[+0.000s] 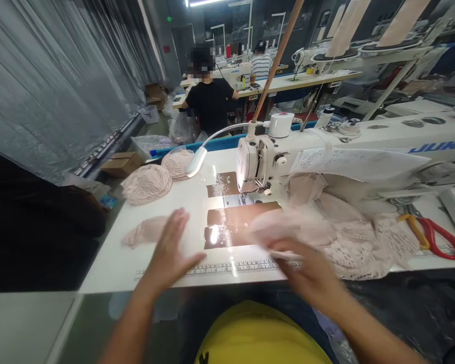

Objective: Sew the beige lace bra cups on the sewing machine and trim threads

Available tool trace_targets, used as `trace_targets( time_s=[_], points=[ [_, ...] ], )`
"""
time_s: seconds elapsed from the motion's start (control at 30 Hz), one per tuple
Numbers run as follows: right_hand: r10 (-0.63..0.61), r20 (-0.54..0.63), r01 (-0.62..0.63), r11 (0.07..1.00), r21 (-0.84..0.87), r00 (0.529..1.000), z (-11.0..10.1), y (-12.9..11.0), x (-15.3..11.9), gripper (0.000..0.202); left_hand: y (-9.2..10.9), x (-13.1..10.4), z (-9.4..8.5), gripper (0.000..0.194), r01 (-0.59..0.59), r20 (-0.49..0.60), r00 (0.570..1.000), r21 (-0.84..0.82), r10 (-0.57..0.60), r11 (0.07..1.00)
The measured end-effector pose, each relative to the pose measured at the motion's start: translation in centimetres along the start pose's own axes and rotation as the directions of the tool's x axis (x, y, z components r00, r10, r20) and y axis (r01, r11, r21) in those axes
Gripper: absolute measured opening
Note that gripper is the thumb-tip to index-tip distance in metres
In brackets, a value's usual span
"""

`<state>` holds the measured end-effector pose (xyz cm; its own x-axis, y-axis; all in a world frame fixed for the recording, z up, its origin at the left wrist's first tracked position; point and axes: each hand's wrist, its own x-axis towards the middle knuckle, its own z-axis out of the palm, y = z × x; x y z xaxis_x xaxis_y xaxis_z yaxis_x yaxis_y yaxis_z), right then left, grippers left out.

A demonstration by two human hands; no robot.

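My left hand (170,255) is over the left part of the white sewing table, fingers spread and holding nothing. Beside its fingertips a small sheer beige lace piece (146,231) lies on the table. My right hand (303,265) is closed on a pale pink fabric piece (278,227), blurred by motion, in front of the sewing machine head (252,164). To its right lies a heap of beige lace fabric (356,242). Brown tape patches (227,217) cover the table by the needle plate.
Lace cups (147,184) rest at the table's back left. Scissors with red and yellow handles (440,240) lie at the right. A ruler strip (246,266) runs along the front edge. Behind, a person in black (211,103) sits at another table.
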<state>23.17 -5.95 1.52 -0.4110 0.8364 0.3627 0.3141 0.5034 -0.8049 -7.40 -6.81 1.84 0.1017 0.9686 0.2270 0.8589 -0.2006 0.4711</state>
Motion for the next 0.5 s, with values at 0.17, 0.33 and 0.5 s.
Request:
trace_targets(
  time_s=[0.17, 0.33, 0.5],
  points=[
    [-0.189, 0.219, 0.135, 0.961, 0.24, 0.957, 4.3, -2.3, 1.6, 0.007, 6.4, -1.4, 2.0, 0.065, -0.002, 0.341, 0.917, -0.516, 0.208, 0.856],
    [-0.301, -0.175, 0.33, 0.929, 0.169, 0.937, 1.6, -3.1, 2.0, 0.016, 4.9, -1.7, 3.5, 0.024, 0.121, 0.143, 0.988, -0.505, -0.055, 0.854],
    [-0.055, -0.269, 0.087, 0.99, 0.112, 0.962, -0.1, -1.6, 2.4, 0.011, 3.7, -3.0, 2.7, 0.032, 0.332, 0.373, 0.923, -0.646, -0.096, 0.687]
  ],
)
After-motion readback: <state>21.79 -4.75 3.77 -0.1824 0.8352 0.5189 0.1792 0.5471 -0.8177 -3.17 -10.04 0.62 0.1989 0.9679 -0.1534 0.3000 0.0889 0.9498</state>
